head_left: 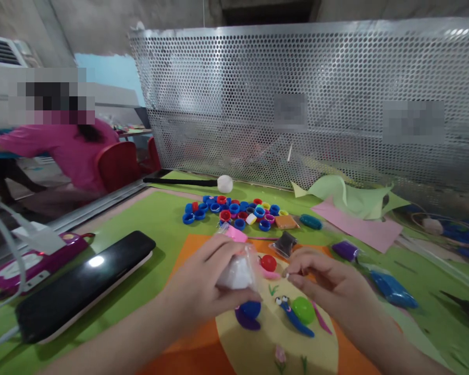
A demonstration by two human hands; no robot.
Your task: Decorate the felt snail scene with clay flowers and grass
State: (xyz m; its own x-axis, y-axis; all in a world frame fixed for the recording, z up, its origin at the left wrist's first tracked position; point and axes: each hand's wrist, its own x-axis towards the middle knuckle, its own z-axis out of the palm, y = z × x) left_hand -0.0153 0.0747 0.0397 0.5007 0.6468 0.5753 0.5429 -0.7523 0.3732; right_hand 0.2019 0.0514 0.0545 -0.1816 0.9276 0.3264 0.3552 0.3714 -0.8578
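Observation:
My left hand [207, 276] is closed around a clear plastic packet of white modelling clay [236, 272]. Between the thumb and fingers of my right hand [328, 278] is a tiny white piece of clay [287, 275], held over a yellow paper oval [320, 354] on an orange sheet [197, 359]. On the oval sit clay snails: one has a green ball [304, 311] on a blue body with eyes, another a blue ball [250, 309] on a purple body. A red ball [268, 263] with a pink body lies between my hands. Clay flowers and grass decorate the oval's lower part.
Many coloured bottle caps [238, 208] lie behind the sheet, near packets of black clay [285, 244] and blue clay [393, 289]. A black case [89, 281] and purple power strip [54, 258] are left. Paper scraps [355, 224] lie right, before a perforated metal screen [258, 78]. A person sits left.

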